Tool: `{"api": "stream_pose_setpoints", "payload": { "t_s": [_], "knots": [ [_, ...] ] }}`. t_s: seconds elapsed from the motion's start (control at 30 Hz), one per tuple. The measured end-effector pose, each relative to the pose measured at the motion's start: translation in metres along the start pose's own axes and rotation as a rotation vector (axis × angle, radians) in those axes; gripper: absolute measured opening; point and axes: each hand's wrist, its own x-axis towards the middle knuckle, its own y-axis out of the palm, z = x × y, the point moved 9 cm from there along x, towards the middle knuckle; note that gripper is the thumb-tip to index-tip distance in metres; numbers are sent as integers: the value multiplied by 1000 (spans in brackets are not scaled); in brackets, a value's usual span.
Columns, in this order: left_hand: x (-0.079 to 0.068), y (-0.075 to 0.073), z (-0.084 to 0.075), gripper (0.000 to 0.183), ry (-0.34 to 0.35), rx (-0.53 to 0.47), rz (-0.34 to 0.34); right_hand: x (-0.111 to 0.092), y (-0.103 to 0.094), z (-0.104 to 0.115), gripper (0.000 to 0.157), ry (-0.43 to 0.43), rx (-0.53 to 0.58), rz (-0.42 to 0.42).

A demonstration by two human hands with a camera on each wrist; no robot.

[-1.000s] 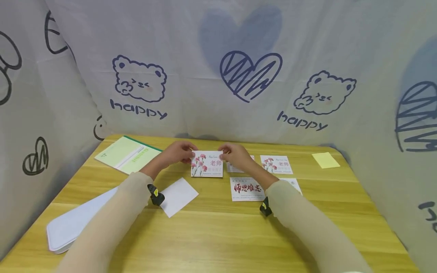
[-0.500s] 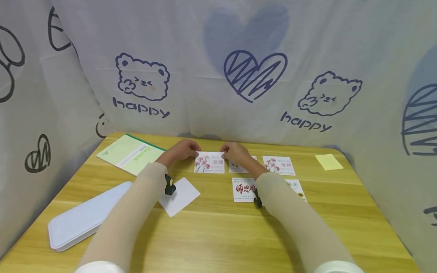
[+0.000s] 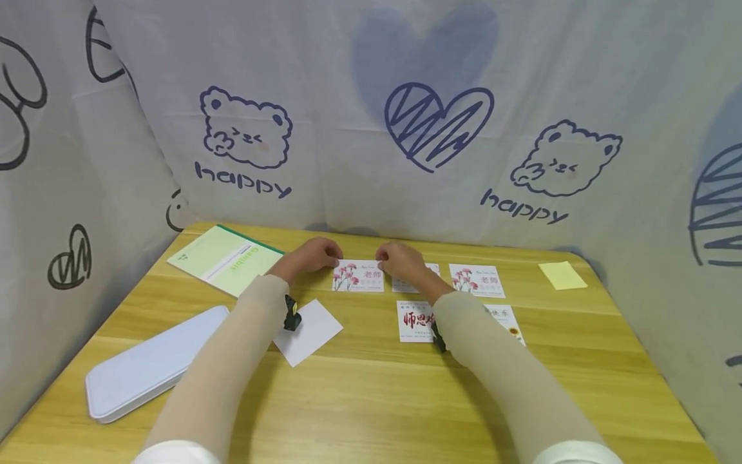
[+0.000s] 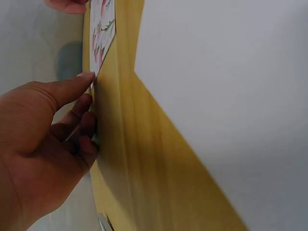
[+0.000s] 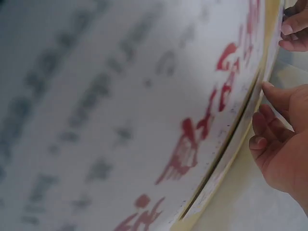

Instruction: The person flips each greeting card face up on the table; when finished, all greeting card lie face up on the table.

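Observation:
A white greeting card [image 3: 357,277] printed with pink carnations and red characters lies in the back row on the table. My left hand [image 3: 312,256] pinches its upper left corner; the left wrist view shows the thumb on the card's edge [image 4: 102,33] with the other fingers curled beside it. At the upper right corner, my right hand [image 3: 402,263] holds the card between thumb and fingers. Under the right wrist is a card with large red characters [image 3: 415,320], partly covered by the sleeve. Another card [image 3: 432,269] is mostly hidden behind the right hand.
A second carnation card [image 3: 477,281] and a sunflower card [image 3: 505,322] lie to the right. A blank white card [image 3: 310,335] sits by the left wrist. Farther left are a green notebook [image 3: 226,258] and a white case [image 3: 153,367]. Yellow sticky notes [image 3: 562,275] lie at the back right.
The carnation card, tilted up toward me a second ago, has been lowered flat and lines up with the back row. Both hands stayed at its upper corners.

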Motion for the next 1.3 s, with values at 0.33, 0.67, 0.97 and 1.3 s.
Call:
{"api": "stream_pose_setpoints", "payload": {
  "t_s": [0.33,0.67,0.97,1.3],
  "knots": [
    [-29,-15,-10,26,42,-24,-38,-14,-21,1,29,-40,270,-47],
    [-83,-11,-4,26,83,-49,45,-46,10,49,26,-176,426,63],
    [-98,8,3,26,88,-35,141,-83,43,88,33,-232,443,173],
    [-103,11,4,23,90,-11,157,-93,58,105,33,-195,257,136]
  ]
}}
